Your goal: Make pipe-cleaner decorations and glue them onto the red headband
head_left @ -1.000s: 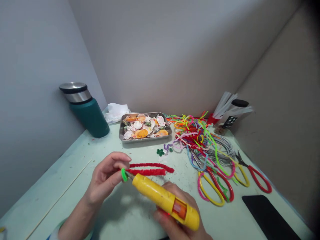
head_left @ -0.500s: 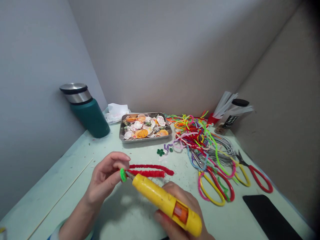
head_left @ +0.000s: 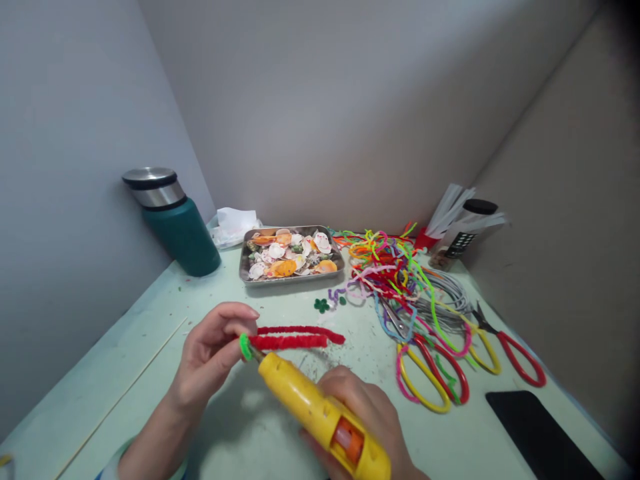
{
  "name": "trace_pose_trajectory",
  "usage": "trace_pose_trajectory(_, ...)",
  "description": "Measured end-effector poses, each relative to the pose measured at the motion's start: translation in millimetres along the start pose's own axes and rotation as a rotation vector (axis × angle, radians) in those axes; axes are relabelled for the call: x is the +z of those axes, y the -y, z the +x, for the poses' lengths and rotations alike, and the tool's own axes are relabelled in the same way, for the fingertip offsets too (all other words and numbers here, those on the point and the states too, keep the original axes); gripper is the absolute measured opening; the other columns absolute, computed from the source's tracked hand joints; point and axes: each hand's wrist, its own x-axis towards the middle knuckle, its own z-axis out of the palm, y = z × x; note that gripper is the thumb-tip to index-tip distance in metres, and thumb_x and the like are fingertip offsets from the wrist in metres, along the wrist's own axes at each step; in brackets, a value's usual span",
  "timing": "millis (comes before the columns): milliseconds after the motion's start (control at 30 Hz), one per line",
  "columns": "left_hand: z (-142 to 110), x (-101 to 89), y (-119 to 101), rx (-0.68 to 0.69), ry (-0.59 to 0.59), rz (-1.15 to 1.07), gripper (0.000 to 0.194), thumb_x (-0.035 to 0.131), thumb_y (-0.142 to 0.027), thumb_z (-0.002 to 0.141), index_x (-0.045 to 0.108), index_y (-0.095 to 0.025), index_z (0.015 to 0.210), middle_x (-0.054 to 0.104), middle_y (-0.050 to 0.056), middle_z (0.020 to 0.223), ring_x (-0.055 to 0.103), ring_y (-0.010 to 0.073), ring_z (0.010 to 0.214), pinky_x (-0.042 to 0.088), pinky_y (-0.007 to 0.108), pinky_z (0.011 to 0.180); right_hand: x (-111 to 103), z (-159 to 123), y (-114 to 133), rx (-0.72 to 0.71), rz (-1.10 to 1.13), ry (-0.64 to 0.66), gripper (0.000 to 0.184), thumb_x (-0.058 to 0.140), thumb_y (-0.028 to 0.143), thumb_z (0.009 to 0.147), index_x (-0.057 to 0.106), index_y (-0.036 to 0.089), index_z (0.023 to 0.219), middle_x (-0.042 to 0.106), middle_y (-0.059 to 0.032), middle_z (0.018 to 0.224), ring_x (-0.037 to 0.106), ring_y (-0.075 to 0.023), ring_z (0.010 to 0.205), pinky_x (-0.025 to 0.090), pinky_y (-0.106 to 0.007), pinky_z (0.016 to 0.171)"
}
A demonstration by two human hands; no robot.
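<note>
My left hand (head_left: 213, 353) pinches a red pipe cleaner (head_left: 290, 342) whose two lengths stretch out to the right. Around its near end, at my fingertips, sits a small bright green pipe cleaner coil (head_left: 245, 347). Wrapped in my right hand (head_left: 355, 407) is a yellow hot glue gun (head_left: 295, 390), tilted so its metal nozzle points up and left. The nozzle tip is at the green coil; whether it touches is too small to tell. Through a window in the gun's body an orange part shows.
A metal tray (head_left: 293, 283) of shells stands at the back beside a teal bottle (head_left: 183, 233). Tangled pipe cleaners (head_left: 385, 267), grey wire (head_left: 447, 293) and scissors (head_left: 435, 373) lie to the right. A black flat object (head_left: 540, 427) is at front right, a thin stick (head_left: 120, 399) at left.
The glue gun has shifted slightly left and down and stands steeper, its nozzle still at the green coil. The red pipe cleaner has moved a little up and left with my left hand.
</note>
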Motion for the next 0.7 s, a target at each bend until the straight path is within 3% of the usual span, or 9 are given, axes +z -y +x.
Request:
trace_pose_trajectory(533,-1.2,-0.7,0.6,0.01,0.007,-0.014,0.025,0.067,-0.027,0.074,0.062,-0.019,0.097,0.06,0.002,0.065,0.054,0.0156,0.064,0.044,0.025,0.059,-2.1,0.2,1.1,-0.004,-0.024,0.035,0.015,0.062,0.025,0.073,0.052,0.021,0.084,0.058,0.0006,0.069,0.054,-0.0121,0.054,0.04,-0.023,0.047)
trace_pose_trajectory(700,-1.1,-2.3,1.2,0.011,0.026,0.001,0.026,0.067,-0.027,0.074,0.062,-0.019,0.099,0.061,0.003,0.067,0.055,0.0158,0.067,0.045,0.025,0.06,1.2,-0.2,2.5,0.049,-0.008,-0.036,0.012,0.059,0.027,0.075,0.052,0.022,0.083,0.057,0.0002,0.068,0.054,-0.0133,0.054,0.04,-0.025,0.048)
